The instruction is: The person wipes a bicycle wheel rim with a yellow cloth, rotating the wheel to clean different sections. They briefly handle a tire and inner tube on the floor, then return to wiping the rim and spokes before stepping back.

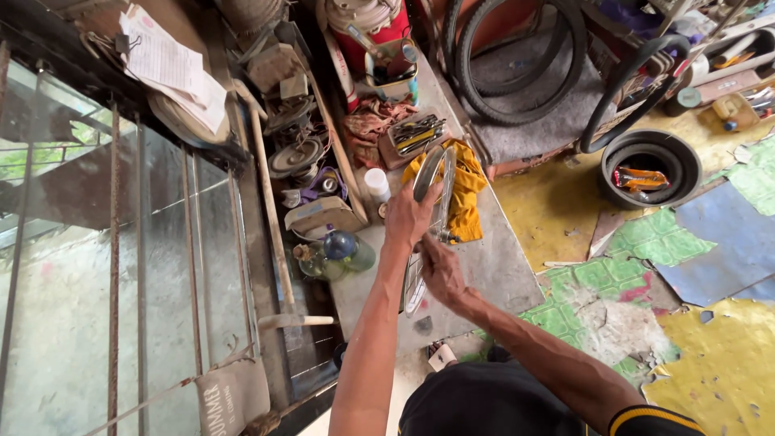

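Over grey counter (500,266), beside yellow cloth (467,194): spoked bicycle wheel (428,218) held upright on edge, seen edge-on. Left hand (410,214) closed around upper rim; right hand (440,270) closed low, near hub, exact grip there hard to tell. To work well: keep rim steady with upper hand, axle level, turn slowly, watch for wobble. Counted: one wheel in hand, two loose tyres (517,64) leaning behind, one black basin (651,165), one white pot (376,184), one tool tray (416,133).
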The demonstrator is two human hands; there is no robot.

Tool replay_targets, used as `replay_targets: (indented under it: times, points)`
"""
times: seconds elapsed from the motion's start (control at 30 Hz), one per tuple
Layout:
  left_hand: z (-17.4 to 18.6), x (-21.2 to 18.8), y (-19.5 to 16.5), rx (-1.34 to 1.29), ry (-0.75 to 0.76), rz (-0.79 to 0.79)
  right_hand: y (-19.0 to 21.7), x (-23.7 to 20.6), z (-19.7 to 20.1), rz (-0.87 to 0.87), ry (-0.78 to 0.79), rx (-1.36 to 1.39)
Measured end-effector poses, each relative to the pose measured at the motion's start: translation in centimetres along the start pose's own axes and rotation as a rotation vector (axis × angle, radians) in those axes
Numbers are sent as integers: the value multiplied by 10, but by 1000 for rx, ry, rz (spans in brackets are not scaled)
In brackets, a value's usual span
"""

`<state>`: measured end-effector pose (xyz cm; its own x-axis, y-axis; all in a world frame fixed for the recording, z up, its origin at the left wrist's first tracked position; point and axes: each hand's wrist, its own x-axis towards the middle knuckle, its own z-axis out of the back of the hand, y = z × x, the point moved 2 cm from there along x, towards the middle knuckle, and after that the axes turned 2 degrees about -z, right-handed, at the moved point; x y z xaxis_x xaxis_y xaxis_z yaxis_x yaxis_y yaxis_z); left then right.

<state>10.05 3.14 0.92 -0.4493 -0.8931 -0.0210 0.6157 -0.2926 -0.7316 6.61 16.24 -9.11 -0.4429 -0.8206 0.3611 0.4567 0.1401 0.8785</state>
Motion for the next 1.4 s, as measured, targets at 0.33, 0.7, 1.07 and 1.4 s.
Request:
replay_targets:
  times: [0.33, 0.7, 1.07, 1.4]
  points:
    - [-1, -2, 2, 0, -35, -41, 14, 2, 7, -92, -33, -6]
    - [-8, -2, 14, 51, -88, -159, -1, 25, 29, -102, 220, 48]
    - [4, -14, -21, -69, 49, -90, 8, 27, 38, -85, 192, 39]
    - [-2, -18, -18, -65, 50, -59, 13, 11, 31, -89, 7, -133]
